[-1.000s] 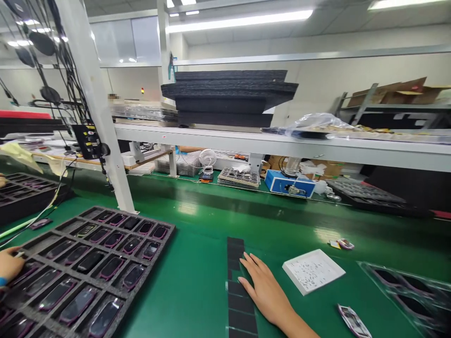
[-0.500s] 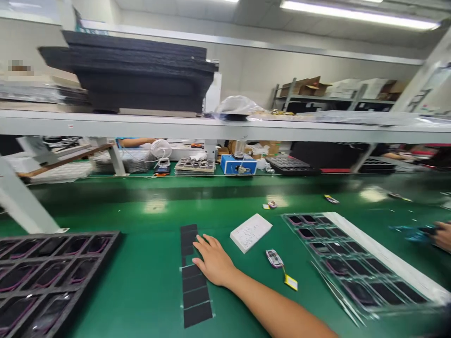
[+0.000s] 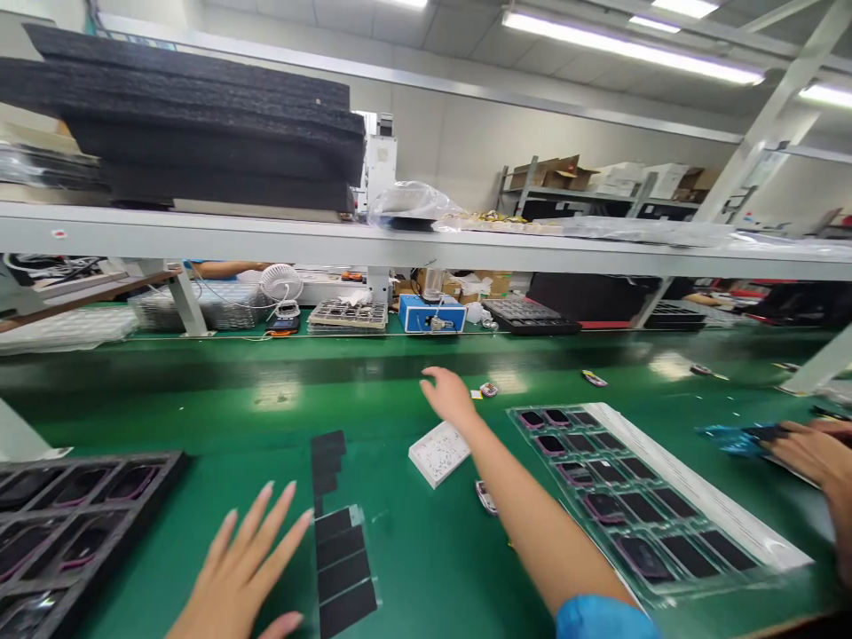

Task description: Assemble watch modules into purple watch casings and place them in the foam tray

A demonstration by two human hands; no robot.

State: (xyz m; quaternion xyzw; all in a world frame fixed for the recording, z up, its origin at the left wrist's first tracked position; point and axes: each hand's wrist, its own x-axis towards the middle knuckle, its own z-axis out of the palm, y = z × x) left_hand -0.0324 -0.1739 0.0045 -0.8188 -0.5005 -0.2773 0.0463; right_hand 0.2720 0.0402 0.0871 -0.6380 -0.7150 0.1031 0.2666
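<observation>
Green worktop still bears black pieces; left hand spread, empty; right hand near white block, grip unclear.

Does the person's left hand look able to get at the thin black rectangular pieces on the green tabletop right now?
Probably yes: the left hand is spread open just beside the thin black rectangular pieces, with nothing visible between, and the right hand is away by the white rectangular block.
</observation>
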